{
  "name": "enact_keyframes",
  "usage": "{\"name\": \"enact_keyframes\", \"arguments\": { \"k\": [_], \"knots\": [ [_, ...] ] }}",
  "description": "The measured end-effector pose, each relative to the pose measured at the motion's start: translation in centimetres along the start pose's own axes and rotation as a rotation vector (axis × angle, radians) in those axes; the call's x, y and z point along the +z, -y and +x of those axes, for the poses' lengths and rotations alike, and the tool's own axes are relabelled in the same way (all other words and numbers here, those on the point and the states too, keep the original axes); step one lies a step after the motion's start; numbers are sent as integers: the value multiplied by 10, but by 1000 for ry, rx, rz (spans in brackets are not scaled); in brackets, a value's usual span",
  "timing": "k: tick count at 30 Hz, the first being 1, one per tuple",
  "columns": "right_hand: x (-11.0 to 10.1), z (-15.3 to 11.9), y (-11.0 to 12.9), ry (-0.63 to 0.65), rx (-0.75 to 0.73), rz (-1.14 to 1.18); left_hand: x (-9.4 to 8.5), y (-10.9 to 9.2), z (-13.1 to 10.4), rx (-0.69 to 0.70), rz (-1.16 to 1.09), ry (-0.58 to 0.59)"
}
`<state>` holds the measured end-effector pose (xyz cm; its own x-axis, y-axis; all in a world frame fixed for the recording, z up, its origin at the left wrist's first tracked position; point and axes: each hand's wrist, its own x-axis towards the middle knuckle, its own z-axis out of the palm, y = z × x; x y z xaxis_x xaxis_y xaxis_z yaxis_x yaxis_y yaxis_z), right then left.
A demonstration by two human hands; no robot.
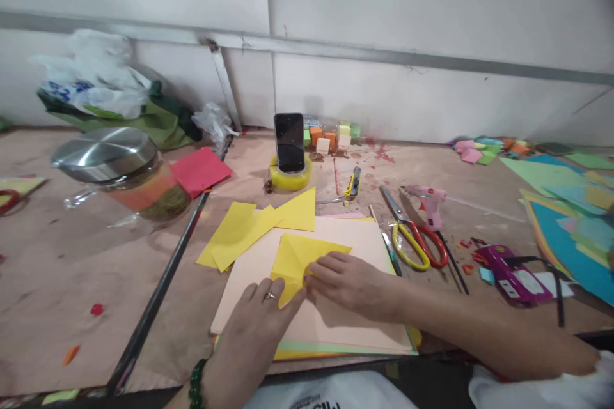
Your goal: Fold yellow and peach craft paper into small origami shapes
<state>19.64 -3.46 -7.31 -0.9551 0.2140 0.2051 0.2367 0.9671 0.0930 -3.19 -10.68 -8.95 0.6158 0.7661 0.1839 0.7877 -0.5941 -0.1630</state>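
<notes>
A creased piece of yellow paper (290, 260) lies on a stack of pale peach sheets (345, 326) in front of me. My left hand (261, 310), with a ring and a green bead bracelet, holds its lower left side, fingers closed on the edge. From the right, my right hand (348, 281) grips the same paper near its lower right edge, fingers bunched together. The two thumbs nearly meet there, and part of the paper is hidden under the fingers. Yellow paper strips (244, 230) overlap the stack's upper left corner.
Scissors (410, 233), a pink glue gun (429, 201) and a utility knife (354, 183) lie to the right. A phone (289, 140) stands in a tape roll (291, 176) behind. A glass jar (127, 169) and red paper (201, 171) are left; a purple device (515, 275) sits far right.
</notes>
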Motion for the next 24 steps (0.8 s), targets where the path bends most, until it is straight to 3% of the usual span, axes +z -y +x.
{"name": "enact_keyframes", "arguments": {
  "k": [5, 11, 14, 17, 19, 21, 24],
  "knots": [
    [-6, -13, -2, 77, 56, 10, -7, 7, -6, 24, -59, 90],
    [0, -55, -13, 24, 207, -1, 4, 34, -56, 1, -89, 57],
    [4, -67, -13, -21, 314, 25, -2, 44, -69, 9, -171, 51],
    [4, -68, -14, -23, 391, 84, -12, 44, -58, -94, -328, 18],
    [2, -62, -15, 26, 423, 83, -13, 37, -41, -251, -414, -59],
    [-1, -54, -14, 78, 453, 70, -9, 29, -24, -389, -503, -76],
    [-4, -43, -12, 36, 498, 85, 2, 19, -6, -449, -622, -109]
  ]
}}
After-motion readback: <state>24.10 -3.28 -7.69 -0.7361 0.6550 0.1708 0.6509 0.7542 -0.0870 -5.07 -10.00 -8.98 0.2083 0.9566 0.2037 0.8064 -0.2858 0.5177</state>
